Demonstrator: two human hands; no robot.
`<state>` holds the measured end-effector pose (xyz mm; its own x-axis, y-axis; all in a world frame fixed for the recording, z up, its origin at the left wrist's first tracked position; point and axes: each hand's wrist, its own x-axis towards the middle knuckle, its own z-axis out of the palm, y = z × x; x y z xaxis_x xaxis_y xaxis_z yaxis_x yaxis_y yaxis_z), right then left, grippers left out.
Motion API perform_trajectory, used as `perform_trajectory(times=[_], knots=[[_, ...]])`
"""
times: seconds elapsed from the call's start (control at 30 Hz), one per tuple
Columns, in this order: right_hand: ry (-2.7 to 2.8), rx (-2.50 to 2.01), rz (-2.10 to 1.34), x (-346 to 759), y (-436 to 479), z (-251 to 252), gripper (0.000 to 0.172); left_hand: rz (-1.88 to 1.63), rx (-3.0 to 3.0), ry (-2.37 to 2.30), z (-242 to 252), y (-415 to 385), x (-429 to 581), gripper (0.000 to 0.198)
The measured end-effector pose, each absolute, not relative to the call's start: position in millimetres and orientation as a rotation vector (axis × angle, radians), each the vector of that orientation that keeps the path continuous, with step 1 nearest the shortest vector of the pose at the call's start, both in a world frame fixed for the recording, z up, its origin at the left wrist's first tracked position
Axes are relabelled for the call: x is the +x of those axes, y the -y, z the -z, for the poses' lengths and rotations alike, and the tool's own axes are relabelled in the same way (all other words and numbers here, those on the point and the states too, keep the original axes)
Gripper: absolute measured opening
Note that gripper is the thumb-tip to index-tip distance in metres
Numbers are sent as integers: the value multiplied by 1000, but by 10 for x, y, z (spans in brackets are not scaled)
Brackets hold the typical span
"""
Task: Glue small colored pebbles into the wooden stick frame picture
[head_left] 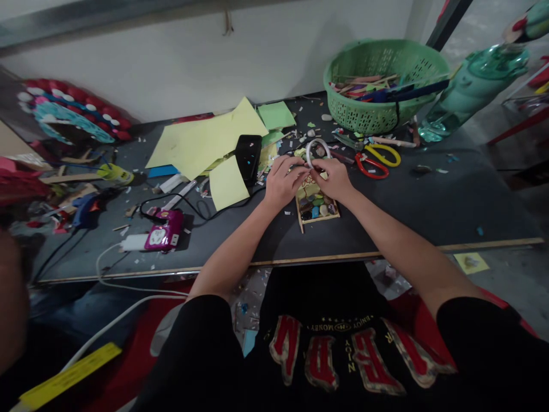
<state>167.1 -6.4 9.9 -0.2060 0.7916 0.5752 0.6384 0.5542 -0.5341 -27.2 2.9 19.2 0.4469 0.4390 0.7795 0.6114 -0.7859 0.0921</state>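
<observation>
A roll of white tape (309,154) stands on its edge at my right hand (333,182), whose thumb and fingers are closed on its lower rim. My left hand (283,182) meets it from the other side, fingertips pinched together close to the roll; whatever lies between them is too small to make out. Directly below both hands is a small stick-framed craft panel (318,213), with coloured pebbles along its near part and a reddish pattern above. My fingers cover part of its far end.
Red-and-yellow scissors (377,161) lie to the right, before a green basket (386,111) of sticks and a plastic bottle (476,91). Leftward are a black phone (247,160), yellow paper (193,143), and a purple power adapter (165,230) with cables. A person's arm (12,292) shows far left.
</observation>
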Motion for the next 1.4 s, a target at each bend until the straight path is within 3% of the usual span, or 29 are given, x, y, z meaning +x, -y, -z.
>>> perform_trajectory(times=[0.3, 0.63, 0.9, 1.07, 1.4], knots=[[1937, -1181, -231, 1683, 62, -88, 41, 1417, -2426, 1204, -172, -44, -233, 23], [1968, -1140, -304, 1677, 116, -171, 52, 1639, -2450, 1514, -40, -84, -182, 46], [1970, -1144, -245, 1705, 78, -137, 39, 1505, -2434, 1322, -127, -48, -222, 45], [1994, -1160, -234, 1700, 83, -142, 35, 1323, -2530, 1187, -150, -56, -247, 24], [2007, -1098, -127, 1671, 85, -131, 28, 1325, -2452, 1081, -190, 2, -208, 17]])
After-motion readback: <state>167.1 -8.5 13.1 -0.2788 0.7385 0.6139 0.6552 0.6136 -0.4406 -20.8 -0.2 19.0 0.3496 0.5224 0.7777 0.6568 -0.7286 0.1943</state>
